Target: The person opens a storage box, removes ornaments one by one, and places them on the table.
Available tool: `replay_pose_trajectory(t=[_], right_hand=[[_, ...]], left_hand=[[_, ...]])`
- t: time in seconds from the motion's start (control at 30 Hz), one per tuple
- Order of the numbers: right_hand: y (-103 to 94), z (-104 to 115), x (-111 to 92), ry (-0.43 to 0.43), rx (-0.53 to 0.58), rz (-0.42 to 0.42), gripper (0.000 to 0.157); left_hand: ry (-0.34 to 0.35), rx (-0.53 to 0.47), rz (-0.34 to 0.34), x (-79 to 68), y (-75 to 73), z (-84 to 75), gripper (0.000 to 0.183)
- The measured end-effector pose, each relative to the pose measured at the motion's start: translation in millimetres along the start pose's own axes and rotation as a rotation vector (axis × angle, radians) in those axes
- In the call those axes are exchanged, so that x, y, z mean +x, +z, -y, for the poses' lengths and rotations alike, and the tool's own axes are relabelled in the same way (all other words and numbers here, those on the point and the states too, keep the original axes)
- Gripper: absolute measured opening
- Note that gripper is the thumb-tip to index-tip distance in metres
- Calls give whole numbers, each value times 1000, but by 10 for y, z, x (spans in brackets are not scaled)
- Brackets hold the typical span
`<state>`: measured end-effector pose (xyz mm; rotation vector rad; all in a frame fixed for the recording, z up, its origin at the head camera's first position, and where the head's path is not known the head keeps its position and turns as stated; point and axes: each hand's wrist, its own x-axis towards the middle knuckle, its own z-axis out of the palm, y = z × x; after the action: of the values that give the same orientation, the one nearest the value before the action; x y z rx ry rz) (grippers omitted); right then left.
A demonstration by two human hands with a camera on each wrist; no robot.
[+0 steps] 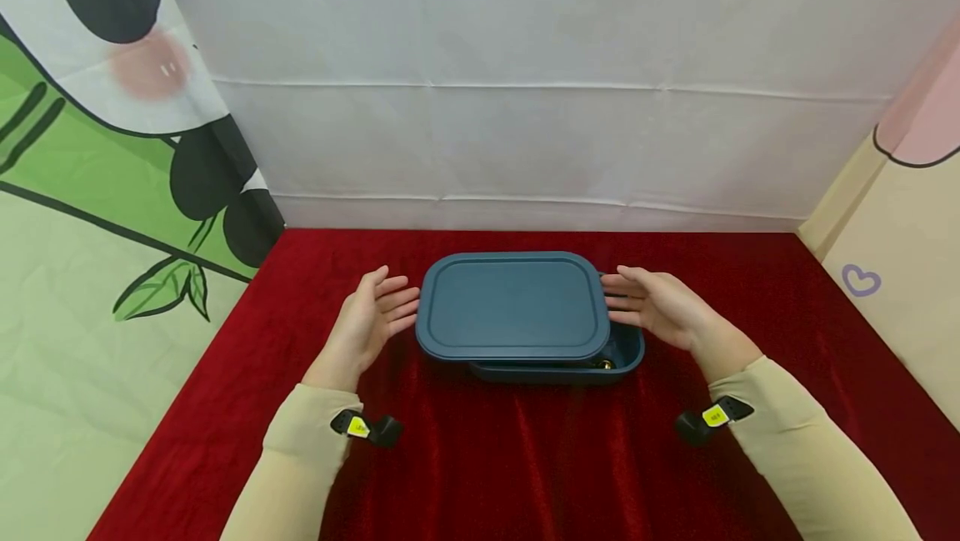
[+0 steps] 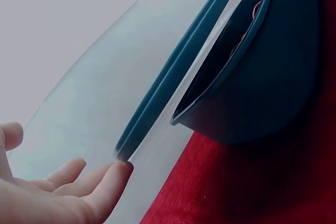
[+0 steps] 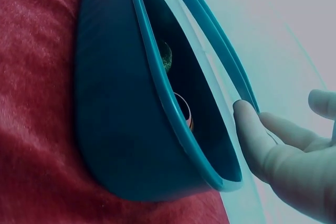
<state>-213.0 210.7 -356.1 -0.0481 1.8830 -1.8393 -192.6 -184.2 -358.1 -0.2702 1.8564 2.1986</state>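
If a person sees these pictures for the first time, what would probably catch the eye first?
Probably the blue lid, held at its ends between the fingers of the left hand and the right hand, above the blue box and apart from it, as the wrist views show. Next would likely come the deep red cloth under the box, and the large cartoon face at the upper left of the head view.

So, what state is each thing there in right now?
Blue box: open, upright, right end uncovered.
Blue lid: raised above the box, off-centre leftward.
Round-rimmed item inside: partly hidden.
Left hand: fingers extended, touching the lid's edge.
Right hand: fingers extended, touching the opposite edge.
Red velvety cloth: spread, creased.
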Motion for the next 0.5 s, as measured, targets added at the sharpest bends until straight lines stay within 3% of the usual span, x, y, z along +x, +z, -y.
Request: replay_pose_trajectory(t=[0.5], right_hand=[[147, -46, 161, -12, 72, 19, 63]], left_hand=[[16, -14, -47, -30, -148, -12, 62]])
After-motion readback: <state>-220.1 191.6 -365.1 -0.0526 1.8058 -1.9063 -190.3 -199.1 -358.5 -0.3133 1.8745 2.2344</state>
